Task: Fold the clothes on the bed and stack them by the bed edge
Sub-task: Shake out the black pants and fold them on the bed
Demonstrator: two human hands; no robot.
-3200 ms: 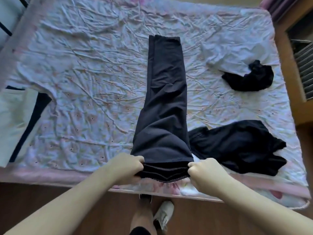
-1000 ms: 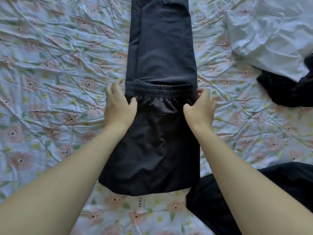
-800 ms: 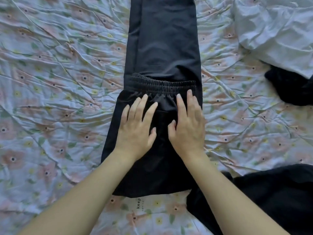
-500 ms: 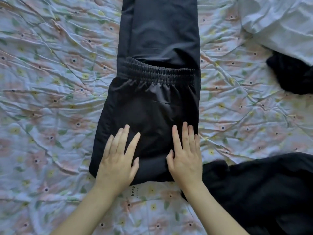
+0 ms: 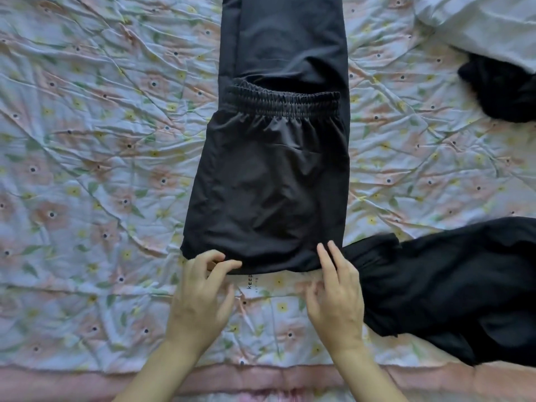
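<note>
While black trousers (image 5: 269,181) lie folded, left hand (image 5: 200,297) loosely curled, right hand (image 5: 336,294) flat, fingertips touching hem.

There are three black clothes: one pair of pants (image 5: 269,175), one pile (image 5: 452,285), one bundle (image 5: 501,91). One white cloth (image 5: 478,27). Two hands. One bed (image 5: 87,169).

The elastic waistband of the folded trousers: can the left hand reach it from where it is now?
Probably yes. The left hand lies at the near fold of the trousers, and nothing lies on the cloth before the waistband.
</note>
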